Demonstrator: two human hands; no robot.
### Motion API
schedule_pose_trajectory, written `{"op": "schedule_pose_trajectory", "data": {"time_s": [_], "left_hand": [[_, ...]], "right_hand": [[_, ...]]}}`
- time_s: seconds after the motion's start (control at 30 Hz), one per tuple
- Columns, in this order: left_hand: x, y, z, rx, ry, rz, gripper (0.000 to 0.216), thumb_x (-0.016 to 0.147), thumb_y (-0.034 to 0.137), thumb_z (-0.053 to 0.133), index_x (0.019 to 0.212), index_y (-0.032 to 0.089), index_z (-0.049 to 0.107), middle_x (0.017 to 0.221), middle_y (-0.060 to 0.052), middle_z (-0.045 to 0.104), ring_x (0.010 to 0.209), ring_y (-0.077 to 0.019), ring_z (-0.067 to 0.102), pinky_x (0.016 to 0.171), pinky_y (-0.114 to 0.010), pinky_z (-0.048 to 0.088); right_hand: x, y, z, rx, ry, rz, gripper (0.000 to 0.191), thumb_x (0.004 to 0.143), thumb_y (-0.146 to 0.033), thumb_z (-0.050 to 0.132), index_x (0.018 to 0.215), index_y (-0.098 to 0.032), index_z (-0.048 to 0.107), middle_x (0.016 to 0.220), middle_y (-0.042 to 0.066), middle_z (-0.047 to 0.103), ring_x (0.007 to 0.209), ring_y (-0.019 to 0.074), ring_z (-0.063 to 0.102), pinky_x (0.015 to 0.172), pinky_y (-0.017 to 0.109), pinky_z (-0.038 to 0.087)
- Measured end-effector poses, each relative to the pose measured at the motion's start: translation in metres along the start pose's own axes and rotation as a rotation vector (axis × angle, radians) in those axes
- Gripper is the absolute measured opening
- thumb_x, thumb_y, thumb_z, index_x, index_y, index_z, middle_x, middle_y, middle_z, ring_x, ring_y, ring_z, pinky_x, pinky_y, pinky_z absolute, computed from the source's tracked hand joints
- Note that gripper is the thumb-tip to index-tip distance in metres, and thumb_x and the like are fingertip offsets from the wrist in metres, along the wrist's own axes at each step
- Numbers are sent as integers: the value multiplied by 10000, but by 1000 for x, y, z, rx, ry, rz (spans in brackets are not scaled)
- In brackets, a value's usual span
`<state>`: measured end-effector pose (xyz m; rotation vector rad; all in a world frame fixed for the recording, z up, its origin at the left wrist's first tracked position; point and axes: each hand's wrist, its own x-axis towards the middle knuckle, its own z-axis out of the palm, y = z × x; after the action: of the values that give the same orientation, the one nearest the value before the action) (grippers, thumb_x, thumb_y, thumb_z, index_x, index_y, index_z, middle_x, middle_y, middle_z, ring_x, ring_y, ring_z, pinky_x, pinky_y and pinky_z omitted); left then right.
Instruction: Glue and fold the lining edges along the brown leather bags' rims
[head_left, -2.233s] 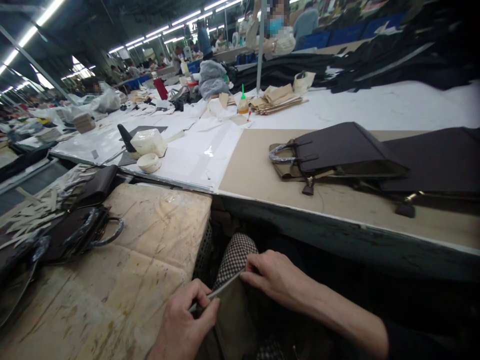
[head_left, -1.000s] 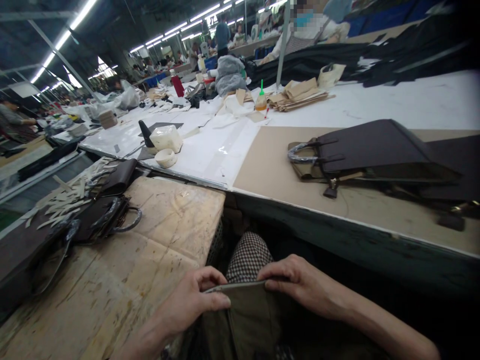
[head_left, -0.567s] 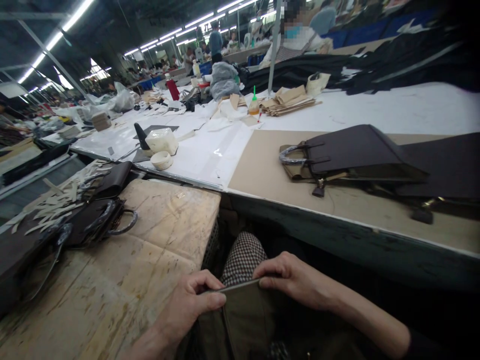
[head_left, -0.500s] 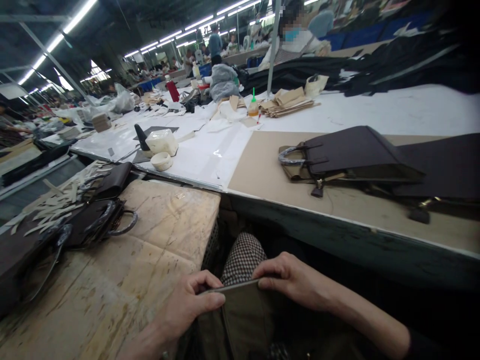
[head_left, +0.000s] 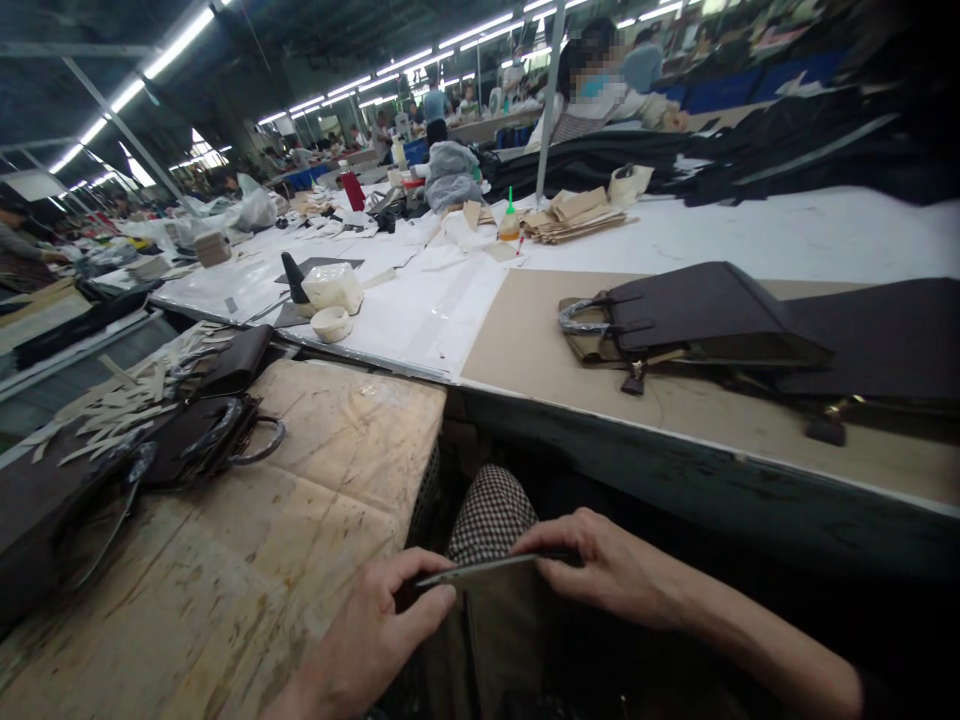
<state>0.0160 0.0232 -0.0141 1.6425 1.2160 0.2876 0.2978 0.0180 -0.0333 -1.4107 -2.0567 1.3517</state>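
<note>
In my lap lies a dark handbag (head_left: pixel 499 640) with an olive-brown inside, its lower part lost in shadow. My left hand (head_left: pixel 382 620) pinches the left end of its thin top edge between thumb and fingers. On the right end of that same edge, my right hand (head_left: pixel 592 560) is closed, thumb below and fingers above. The edge runs nearly level between both hands, in front of a knee in checked cloth (head_left: pixel 493 510).
Dark handbags (head_left: pixel 697 310) lie on a beige sheet at right. More bags (head_left: pixel 187 440) and pale strips (head_left: pixel 127 400) cover part of the worn left table (head_left: pixel 322 450). A tape roll (head_left: pixel 331 324) and glue bottle (head_left: pixel 509 222) stand on the white table. A person (head_left: pixel 592 100) sits beyond.
The handbag's edge has turned, so less of the panel below it shows. My right hand has shifted slightly right; both hands keep hold. The view has moved a little.
</note>
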Motion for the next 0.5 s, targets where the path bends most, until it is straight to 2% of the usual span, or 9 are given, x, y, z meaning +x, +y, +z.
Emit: {"op": "schedule_pose_trajectory", "data": {"time_s": [0.1, 0.2, 0.33, 0.4, 0.5], "left_hand": [[-4, 4, 2, 29, 12, 12, 222, 927, 363, 589, 1059, 262, 735, 948, 23, 742, 887, -175, 669, 786, -231, 501], [-7, 3, 5, 41, 7, 40, 223, 925, 339, 590, 1067, 260, 743, 916, 26, 744, 842, -160, 672, 759, -217, 507], [-13, 1, 10, 27, -8, 154, 243, 919, 271, 602, 1123, 288, 733, 948, 42, 743, 877, -139, 678, 804, -196, 509], [-17, -1, 11, 31, 4, 204, 255, 911, 237, 608, 1124, 297, 734, 964, 46, 747, 904, -134, 683, 834, -189, 508], [-21, -4, 12, 27, 23, 252, 260, 897, 199, 618, 1104, 293, 745, 971, 42, 757, 910, -133, 695, 845, -187, 512]], "right_hand": [[-4, -13, -5, -16, -62, -11, 340, 859, -205, 559, 1143, -282, 729, 921, -7, 763, 768, 176, 672, 664, 230, 438], [-5, -27, -4, -17, -130, -43, 351, 861, -281, 623, 1205, -287, 690, 989, 5, 761, 805, 187, 674, 687, 239, 443], [2, -41, 12, -20, -149, -131, 292, 866, -454, 675, 1034, -228, 752, 822, 4, 746, 722, 157, 654, 612, 209, 412], [6, -43, 22, -54, -126, -162, 299, 881, -476, 659, 955, -207, 767, 713, -8, 712, 634, 129, 615, 558, 199, 373], [9, -44, 31, -57, -113, -171, 275, 899, -450, 652, 940, -207, 774, 671, -16, 695, 596, 109, 594, 539, 192, 347]]}}
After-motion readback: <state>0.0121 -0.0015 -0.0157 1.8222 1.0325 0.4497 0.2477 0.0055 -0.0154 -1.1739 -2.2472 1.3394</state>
